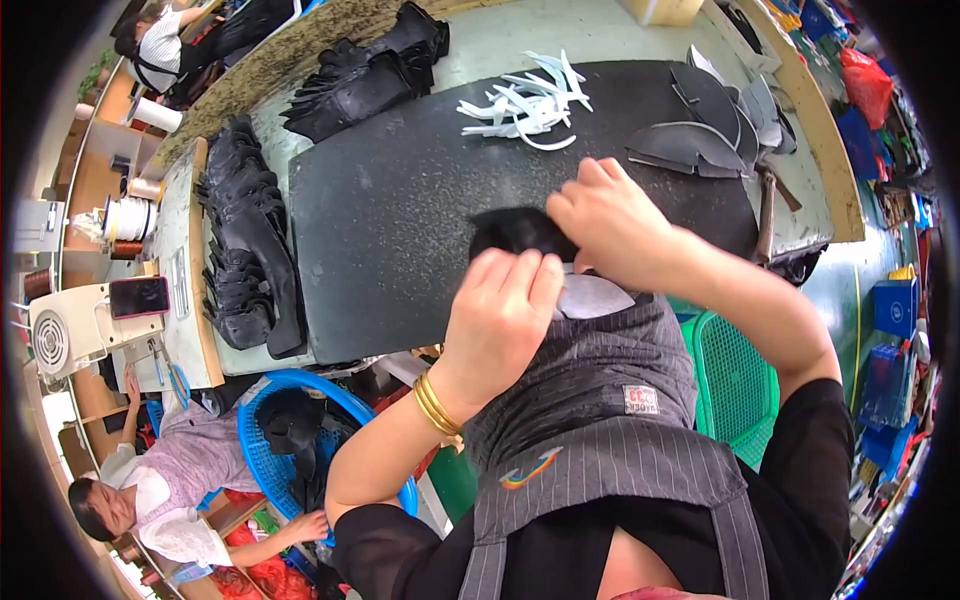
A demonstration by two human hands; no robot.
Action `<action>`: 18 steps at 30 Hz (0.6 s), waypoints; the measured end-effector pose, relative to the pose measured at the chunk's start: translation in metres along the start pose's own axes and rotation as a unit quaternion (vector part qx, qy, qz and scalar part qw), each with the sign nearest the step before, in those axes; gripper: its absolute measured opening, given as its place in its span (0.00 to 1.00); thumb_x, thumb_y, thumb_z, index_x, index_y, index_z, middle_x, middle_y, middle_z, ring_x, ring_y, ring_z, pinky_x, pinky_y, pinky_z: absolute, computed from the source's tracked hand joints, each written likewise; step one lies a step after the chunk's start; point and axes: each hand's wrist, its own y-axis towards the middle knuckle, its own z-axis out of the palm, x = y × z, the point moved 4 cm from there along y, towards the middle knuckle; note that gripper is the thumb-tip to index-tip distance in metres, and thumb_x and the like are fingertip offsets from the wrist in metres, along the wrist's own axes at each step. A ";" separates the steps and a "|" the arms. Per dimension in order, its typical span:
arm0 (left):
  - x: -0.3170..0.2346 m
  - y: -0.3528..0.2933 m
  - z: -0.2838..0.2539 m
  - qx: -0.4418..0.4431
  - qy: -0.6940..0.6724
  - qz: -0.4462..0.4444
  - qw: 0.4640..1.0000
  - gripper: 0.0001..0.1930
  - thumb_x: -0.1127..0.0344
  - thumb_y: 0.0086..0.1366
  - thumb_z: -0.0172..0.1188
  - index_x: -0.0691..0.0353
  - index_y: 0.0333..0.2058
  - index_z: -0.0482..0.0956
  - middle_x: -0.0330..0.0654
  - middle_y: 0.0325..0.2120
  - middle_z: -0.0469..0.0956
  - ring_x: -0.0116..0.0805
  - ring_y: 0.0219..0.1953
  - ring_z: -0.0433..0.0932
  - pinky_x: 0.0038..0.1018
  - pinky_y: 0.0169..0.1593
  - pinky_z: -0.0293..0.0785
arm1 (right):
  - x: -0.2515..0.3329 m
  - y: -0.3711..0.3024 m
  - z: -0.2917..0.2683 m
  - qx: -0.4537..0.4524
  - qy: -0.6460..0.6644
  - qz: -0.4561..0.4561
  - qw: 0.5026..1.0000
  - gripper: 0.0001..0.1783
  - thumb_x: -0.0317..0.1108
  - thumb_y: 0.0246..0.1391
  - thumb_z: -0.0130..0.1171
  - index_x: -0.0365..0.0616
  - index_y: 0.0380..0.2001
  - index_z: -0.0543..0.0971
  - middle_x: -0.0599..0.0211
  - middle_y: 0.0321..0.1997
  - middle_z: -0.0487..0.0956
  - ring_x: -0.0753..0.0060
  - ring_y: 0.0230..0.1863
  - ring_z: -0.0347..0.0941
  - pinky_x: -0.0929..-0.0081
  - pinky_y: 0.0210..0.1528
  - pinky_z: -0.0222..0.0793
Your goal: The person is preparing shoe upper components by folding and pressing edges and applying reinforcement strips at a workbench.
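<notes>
My left hand (505, 310) and my right hand (618, 222) are close together at the near edge of the black work mat (370, 230). Between them is a dark, soft-looking black piece (512, 230), perhaps a shoe upper part. The fingers of both hands are curled and closed on it, the left at its near side and the right at its right end. A pale grey, leaf-shaped piece (597, 297) lies just below the hands, against my apron. My fingers hide part of the black piece, so its full shape does not show.
White curved strips (530, 105) lie on the mat, with grey curved pieces (690, 150) and a hammer (767, 210) to the right. Black pieces are stacked at left (250, 240) and back (365, 85). A blue basket (260, 450), green basket (735, 375) and seated co-worker (200, 450) are nearby.
</notes>
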 end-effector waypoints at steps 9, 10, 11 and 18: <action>0.005 0.014 0.001 0.013 0.199 0.050 0.979 0.07 0.68 0.53 0.59 0.60 0.31 0.79 0.35 0.24 0.73 0.33 0.32 0.73 0.32 0.44 0.70 | 0.057 -0.053 0.024 -0.166 -0.088 0.044 0.981 0.10 0.35 0.40 0.58 0.45 0.28 0.76 0.73 0.27 0.69 0.74 0.33 0.66 0.77 0.31 0.61; 0.004 0.012 0.005 0.016 0.198 0.051 0.979 0.07 0.68 0.53 0.59 0.60 0.31 0.79 0.35 0.24 0.73 0.33 0.32 0.73 0.32 0.44 0.70 | 0.054 -0.054 0.023 -0.190 -0.065 0.045 0.979 0.13 0.35 0.40 0.58 0.43 0.32 0.77 0.72 0.28 0.69 0.73 0.33 0.67 0.77 0.32 0.63; -0.001 0.009 0.006 -0.031 0.205 0.059 0.976 0.05 0.68 0.52 0.59 0.60 0.29 0.79 0.35 0.23 0.73 0.33 0.31 0.72 0.30 0.40 0.70 | 0.051 -0.056 0.023 -0.213 -0.042 0.045 0.975 0.16 0.34 0.40 0.58 0.40 0.35 0.78 0.71 0.30 0.70 0.73 0.33 0.67 0.76 0.33 0.65; -0.001 0.004 0.007 -0.068 0.241 0.029 0.968 0.08 0.69 0.52 0.60 0.61 0.31 0.81 0.35 0.23 0.73 0.31 0.30 0.73 0.27 0.35 0.70 | 0.039 -0.046 0.024 -0.252 0.011 -0.041 0.967 0.21 0.33 0.41 0.58 0.33 0.40 0.79 0.65 0.37 0.74 0.69 0.38 0.70 0.74 0.39 0.69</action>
